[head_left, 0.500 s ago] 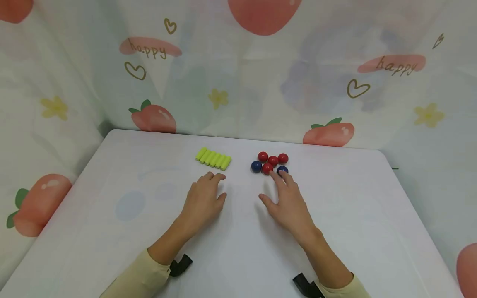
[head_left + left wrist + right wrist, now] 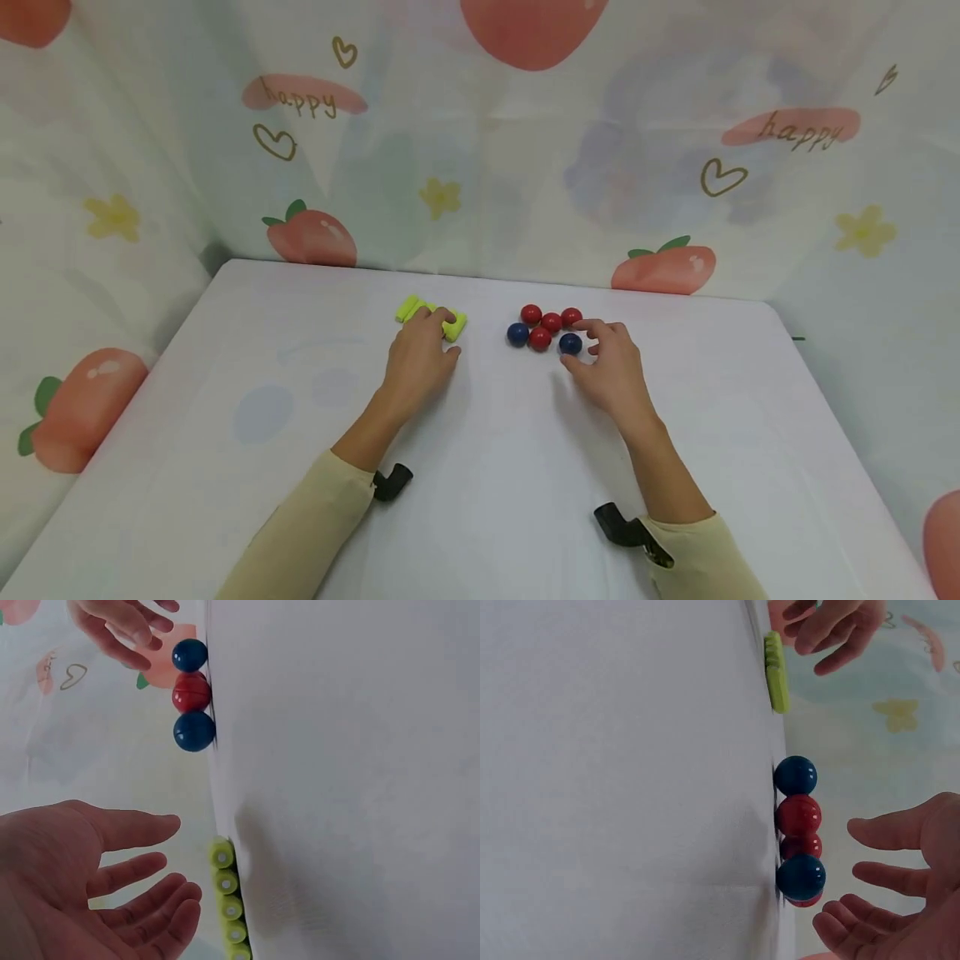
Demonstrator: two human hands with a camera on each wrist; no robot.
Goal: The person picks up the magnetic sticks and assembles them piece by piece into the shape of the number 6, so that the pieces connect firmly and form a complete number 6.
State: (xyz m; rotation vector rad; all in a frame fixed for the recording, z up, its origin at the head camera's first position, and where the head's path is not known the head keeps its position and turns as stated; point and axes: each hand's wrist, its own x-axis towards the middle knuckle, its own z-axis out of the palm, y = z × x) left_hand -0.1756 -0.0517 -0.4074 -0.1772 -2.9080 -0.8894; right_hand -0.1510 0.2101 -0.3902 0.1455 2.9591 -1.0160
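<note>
A row of small yellow-green cylinders (image 2: 407,309), resembling batteries, lies on the table. My left hand (image 2: 420,358) hovers over this row and hides part of it; the left wrist view shows its fingers spread and apart from the cylinders (image 2: 226,882). To the right sit several red balls (image 2: 531,314) with a blue ball (image 2: 517,334) on their left. A second blue ball (image 2: 570,344) lies nearest my right hand (image 2: 611,371), whose thumb and fingers are parted beside it. In the right wrist view a gap shows between that hand and the blue ball (image 2: 801,877).
A white table (image 2: 480,500) carries everything. Behind it hangs a patterned cloth (image 2: 510,183) that also covers both sides. Black wrist mounts (image 2: 621,527) stick out from the light sleeves (image 2: 300,533).
My left hand has moved forward over the yellow-green cylinders. My right hand has shifted right and forward, with its thumb and fingers now on either side of the right blue ball.
</note>
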